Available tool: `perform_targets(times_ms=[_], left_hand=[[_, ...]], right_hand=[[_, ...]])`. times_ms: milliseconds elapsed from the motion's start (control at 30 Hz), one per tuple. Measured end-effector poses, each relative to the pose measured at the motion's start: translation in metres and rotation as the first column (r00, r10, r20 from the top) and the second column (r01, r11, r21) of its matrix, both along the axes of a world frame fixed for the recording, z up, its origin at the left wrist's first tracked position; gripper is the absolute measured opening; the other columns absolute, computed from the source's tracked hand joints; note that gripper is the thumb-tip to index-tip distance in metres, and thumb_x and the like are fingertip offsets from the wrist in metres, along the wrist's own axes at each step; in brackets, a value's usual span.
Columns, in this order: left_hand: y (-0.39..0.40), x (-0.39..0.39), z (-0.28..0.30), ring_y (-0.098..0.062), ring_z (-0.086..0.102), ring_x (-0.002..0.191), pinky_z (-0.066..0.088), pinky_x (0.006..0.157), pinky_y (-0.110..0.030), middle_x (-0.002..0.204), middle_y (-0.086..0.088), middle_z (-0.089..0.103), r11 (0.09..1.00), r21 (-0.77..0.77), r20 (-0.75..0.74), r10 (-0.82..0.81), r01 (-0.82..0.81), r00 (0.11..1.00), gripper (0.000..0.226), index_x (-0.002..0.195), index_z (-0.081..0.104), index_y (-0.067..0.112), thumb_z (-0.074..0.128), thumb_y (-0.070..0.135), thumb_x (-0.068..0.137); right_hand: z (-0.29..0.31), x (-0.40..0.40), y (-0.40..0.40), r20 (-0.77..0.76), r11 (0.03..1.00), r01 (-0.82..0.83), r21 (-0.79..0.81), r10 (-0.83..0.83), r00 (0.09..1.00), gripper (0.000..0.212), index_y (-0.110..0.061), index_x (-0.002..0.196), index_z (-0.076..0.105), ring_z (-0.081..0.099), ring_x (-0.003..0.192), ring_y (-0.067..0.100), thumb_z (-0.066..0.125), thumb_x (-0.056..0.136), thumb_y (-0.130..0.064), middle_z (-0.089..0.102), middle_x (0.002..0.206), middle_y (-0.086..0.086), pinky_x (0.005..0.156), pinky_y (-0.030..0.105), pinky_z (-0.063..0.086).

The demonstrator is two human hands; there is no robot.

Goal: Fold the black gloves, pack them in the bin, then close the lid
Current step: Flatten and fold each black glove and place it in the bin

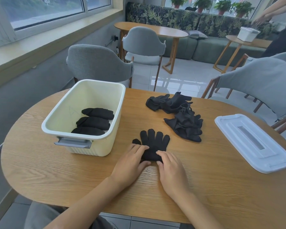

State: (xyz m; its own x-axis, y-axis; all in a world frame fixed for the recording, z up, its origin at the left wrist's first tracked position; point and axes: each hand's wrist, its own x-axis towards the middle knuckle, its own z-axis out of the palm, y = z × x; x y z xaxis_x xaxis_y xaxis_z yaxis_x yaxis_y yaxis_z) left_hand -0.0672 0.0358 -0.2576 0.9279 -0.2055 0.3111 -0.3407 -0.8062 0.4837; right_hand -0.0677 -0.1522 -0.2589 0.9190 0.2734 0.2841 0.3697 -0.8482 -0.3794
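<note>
A black glove (153, 141) lies flat on the wooden table (221, 187), fingers pointing away from me, its cuff end rolled up under my fingers. My left hand (130, 164) and my right hand (171, 171) both grip that rolled cuff end, thumbs underneath. A cream bin (63, 119) stands open at the left with three folded black gloves (93, 122) in a row inside. A pile of loose black gloves (180, 114) lies behind and to the right. The white lid (253, 141) lies flat at the table's right edge.
Grey chairs (97, 63) stand behind and to the right of the table. Another person (284, 30) stands at the far right by a small table with a white bin (247, 34). The table's front edge runs just below my forearms.
</note>
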Motion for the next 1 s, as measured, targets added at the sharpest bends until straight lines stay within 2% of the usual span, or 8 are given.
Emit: perform_targets(times_ms=[100,233,367,433,600,733,867,1000], left_hand=[[0.003,-0.002,-0.001,-0.005,0.042,0.12,0.043,0.097,-0.024,0.122,0.011,0.059,1.0,-0.015,0.009,-0.004,0.005,1.0,0.041,0.13,0.06,0.02,0.063,0.04,0.094],[0.005,-0.002,0.001,-0.003,0.043,0.116,0.043,0.096,-0.023,0.117,0.013,0.059,0.999,-0.05,-0.016,0.003,-0.003,1.0,0.035,0.124,0.063,0.021,0.058,0.042,0.097],[0.003,0.002,0.01,0.002,0.048,0.112,0.043,0.095,-0.021,0.111,0.018,0.056,0.983,-0.176,-0.099,0.043,-0.06,0.994,0.036,0.131,0.058,0.029,0.057,0.042,0.098],[0.001,0.006,0.012,0.004,0.05,0.11,0.043,0.092,-0.02,0.111,0.018,0.057,0.975,-0.207,-0.132,0.059,-0.085,0.989,0.031,0.128,0.057,0.032,0.058,0.042,0.098],[-0.002,0.019,0.014,-0.001,0.051,0.094,0.037,0.074,-0.018,0.095,0.017,0.061,0.957,-0.241,-0.179,0.117,-0.159,0.977,0.018,0.109,0.061,0.03,0.059,0.043,0.097],[-0.008,0.027,0.019,-0.005,0.055,0.095,0.046,0.076,-0.025,0.099,0.013,0.064,0.946,-0.242,-0.175,0.174,-0.214,0.969,0.019,0.11,0.062,0.027,0.06,0.041,0.097],[-0.011,0.033,0.017,-0.007,0.056,0.087,0.053,0.076,-0.034,0.102,0.013,0.056,0.938,-0.22,-0.141,0.243,-0.269,0.96,0.017,0.104,0.064,0.025,0.063,0.04,0.095],[-0.014,0.034,0.011,-0.004,0.056,0.086,0.052,0.071,-0.029,0.106,0.014,0.054,0.937,-0.224,-0.037,0.265,-0.266,0.964,0.013,0.104,0.067,0.023,0.068,0.031,0.093]], right_hand=[[0.002,-0.003,-0.002,-0.044,0.999,0.007,0.041,-0.005,0.999,0.033,-0.02,0.134,0.058,0.051,0.123,0.009,0.054,0.101,-0.022,0.059,0.13,-0.009,0.104,0.019,0.033],[0.007,-0.001,-0.002,-0.098,0.993,0.018,0.114,-0.007,0.995,0.03,-0.023,0.131,0.057,0.051,0.116,0.005,0.053,0.102,-0.026,0.059,0.123,-0.013,0.096,0.017,0.037],[0.015,0.008,0.0,-0.193,0.973,0.067,0.222,-0.024,0.981,0.027,-0.028,0.129,0.052,0.048,0.109,0.001,0.052,0.102,-0.031,0.054,0.116,-0.015,0.089,0.017,0.037],[0.018,0.017,0.001,-0.256,0.964,0.093,0.251,-0.026,0.966,0.026,-0.031,0.127,0.05,0.05,0.109,0.003,0.052,0.102,-0.033,0.054,0.115,-0.014,0.088,0.02,0.04],[0.023,0.04,0.004,-0.333,0.952,0.12,0.28,-0.021,0.943,0.014,-0.027,0.115,0.053,0.06,0.088,0.007,0.054,0.101,-0.031,0.065,0.093,-0.01,0.074,0.022,0.046],[0.031,0.055,0.007,-0.392,0.957,0.157,0.243,-0.051,0.918,0.014,-0.023,0.111,0.057,0.059,0.081,0.004,0.053,0.101,-0.032,0.064,0.086,-0.01,0.067,0.019,0.043],[0.032,0.065,0.013,-0.41,0.964,0.192,0.183,-0.102,0.906,0.016,-0.022,0.106,0.061,0.06,0.083,0.01,0.054,0.1,-0.035,0.064,0.087,-0.009,0.072,0.027,0.048],[0.026,0.068,0.018,-0.36,0.973,0.206,0.107,-0.156,0.92,0.015,-0.024,0.103,0.06,0.059,0.088,0.016,0.056,0.098,-0.038,0.062,0.088,-0.008,0.084,0.038,0.051]])
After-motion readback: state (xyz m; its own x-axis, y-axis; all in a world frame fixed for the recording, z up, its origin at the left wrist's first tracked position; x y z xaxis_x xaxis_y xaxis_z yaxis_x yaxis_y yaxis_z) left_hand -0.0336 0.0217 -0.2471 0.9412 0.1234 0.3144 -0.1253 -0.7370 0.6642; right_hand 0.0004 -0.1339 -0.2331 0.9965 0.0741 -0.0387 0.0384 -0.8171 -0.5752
